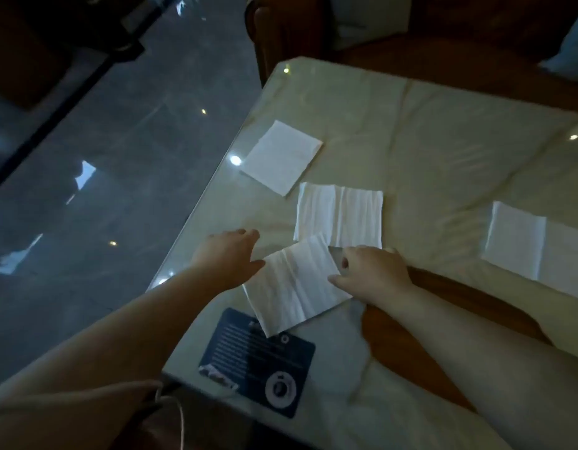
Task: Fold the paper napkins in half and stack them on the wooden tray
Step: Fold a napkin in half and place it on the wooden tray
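A white paper napkin (292, 287) lies unfolded and askew near the table's front, creased down its middle. My left hand (227, 253) hovers at its left edge with fingers spread, holding nothing. My right hand (373, 274) rests on the napkin's right corner, fingers pressing it down. Behind it lies a second unfolded napkin (339, 217). A third, flat napkin (282, 157) sits farther back left. Another long napkin (534, 248) lies at the right. The wooden tray (443, 323) shows as a brown oval under my right forearm.
The table (427, 131) has a glass top over pale cloth. A dark blue card (258, 362) lies at the front edge, partly under the near napkin. Dark glossy floor (119, 157) lies to the left. A wooden chair (281, 34) stands behind the table.
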Action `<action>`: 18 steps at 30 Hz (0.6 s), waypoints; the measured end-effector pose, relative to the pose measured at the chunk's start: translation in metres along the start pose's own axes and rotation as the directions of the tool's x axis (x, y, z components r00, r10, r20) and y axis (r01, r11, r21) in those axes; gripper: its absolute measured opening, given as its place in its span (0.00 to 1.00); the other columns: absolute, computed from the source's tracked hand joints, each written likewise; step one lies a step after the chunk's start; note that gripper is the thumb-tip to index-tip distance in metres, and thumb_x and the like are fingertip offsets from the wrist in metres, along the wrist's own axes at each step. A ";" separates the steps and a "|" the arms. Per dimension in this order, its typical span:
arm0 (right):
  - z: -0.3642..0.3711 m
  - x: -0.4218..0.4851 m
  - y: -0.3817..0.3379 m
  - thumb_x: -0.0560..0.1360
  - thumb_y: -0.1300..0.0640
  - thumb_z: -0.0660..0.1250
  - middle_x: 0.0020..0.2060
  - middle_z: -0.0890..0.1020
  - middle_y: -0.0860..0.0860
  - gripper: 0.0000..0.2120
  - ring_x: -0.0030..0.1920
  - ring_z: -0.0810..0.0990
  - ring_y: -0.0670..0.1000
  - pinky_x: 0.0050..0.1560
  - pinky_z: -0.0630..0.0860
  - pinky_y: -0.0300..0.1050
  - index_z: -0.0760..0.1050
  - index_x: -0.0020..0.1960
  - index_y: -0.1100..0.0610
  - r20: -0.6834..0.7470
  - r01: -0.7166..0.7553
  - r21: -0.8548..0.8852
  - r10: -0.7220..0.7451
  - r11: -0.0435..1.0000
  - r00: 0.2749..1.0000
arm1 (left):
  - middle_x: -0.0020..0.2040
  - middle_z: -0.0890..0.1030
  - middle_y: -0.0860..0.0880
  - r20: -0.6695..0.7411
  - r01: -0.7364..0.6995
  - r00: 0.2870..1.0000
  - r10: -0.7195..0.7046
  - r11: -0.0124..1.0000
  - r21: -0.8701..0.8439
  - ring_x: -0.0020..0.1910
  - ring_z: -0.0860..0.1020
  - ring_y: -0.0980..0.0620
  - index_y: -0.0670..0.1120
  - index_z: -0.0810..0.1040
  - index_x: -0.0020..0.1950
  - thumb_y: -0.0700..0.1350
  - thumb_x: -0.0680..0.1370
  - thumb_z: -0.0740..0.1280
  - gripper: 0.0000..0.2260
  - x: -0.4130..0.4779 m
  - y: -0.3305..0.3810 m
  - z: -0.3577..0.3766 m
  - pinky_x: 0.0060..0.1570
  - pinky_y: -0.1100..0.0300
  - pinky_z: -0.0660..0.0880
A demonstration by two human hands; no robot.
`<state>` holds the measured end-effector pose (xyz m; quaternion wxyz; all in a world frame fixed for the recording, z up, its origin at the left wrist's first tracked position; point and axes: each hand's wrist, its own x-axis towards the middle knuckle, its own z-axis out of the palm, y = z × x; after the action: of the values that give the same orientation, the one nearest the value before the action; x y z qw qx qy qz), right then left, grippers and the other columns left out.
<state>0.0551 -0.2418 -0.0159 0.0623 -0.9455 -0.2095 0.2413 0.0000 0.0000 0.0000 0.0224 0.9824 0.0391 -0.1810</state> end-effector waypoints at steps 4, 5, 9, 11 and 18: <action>0.011 0.005 0.003 0.71 0.45 0.64 0.40 0.82 0.49 0.11 0.45 0.80 0.53 0.48 0.70 0.48 0.76 0.40 0.52 -0.025 -0.034 0.016 0.034 0.999 0.999 | 0.55 0.79 0.47 0.082 0.090 0.993 -0.087 0.996 -0.026 0.51 0.79 0.44 0.47 0.72 0.60 0.58 0.74 0.65 0.20 -0.003 -0.005 0.018 0.49 0.49 0.78; 0.013 0.006 0.004 0.72 0.47 0.64 0.40 0.82 0.49 0.10 0.44 0.80 0.53 0.46 0.70 0.47 0.76 0.39 0.53 -0.015 -0.027 0.046 0.027 0.999 1.000 | 0.54 0.79 0.47 0.092 0.104 0.991 -0.099 0.994 -0.045 0.50 0.79 0.44 0.47 0.73 0.59 0.57 0.74 0.65 0.18 -0.004 -0.004 0.021 0.49 0.49 0.78; 0.012 0.008 0.008 0.72 0.48 0.64 0.39 0.80 0.48 0.07 0.42 0.79 0.51 0.38 0.67 0.44 0.71 0.37 0.48 -0.004 0.028 0.126 -0.028 0.992 1.000 | 0.47 0.77 0.48 0.151 0.122 0.983 -0.108 0.989 -0.086 0.43 0.77 0.47 0.47 0.75 0.47 0.54 0.76 0.61 0.11 -0.007 -0.002 0.026 0.46 0.52 0.76; 0.005 0.011 0.011 0.72 0.49 0.64 0.36 0.79 0.47 0.06 0.39 0.78 0.50 0.34 0.67 0.44 0.72 0.37 0.49 -0.005 0.056 0.182 -0.056 0.982 0.998 | 0.43 0.77 0.49 0.171 0.127 0.980 -0.105 0.984 -0.122 0.41 0.76 0.48 0.49 0.73 0.42 0.54 0.76 0.61 0.09 -0.013 0.001 0.029 0.44 0.54 0.76; -0.030 0.030 0.014 0.71 0.52 0.67 0.36 0.80 0.47 0.05 0.38 0.77 0.50 0.38 0.73 0.45 0.75 0.39 0.53 -0.083 0.183 0.206 -0.170 0.961 0.982 | 0.40 0.80 0.49 0.220 0.147 0.971 -0.092 0.957 -0.251 0.39 0.79 0.47 0.50 0.76 0.42 0.56 0.75 0.62 0.11 -0.044 0.027 0.044 0.44 0.52 0.80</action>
<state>0.0986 -0.2426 -0.0051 0.1909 -0.9183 -0.2638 0.2252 -0.0537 -0.0326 -0.0243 0.1465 0.9424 0.1201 -0.2759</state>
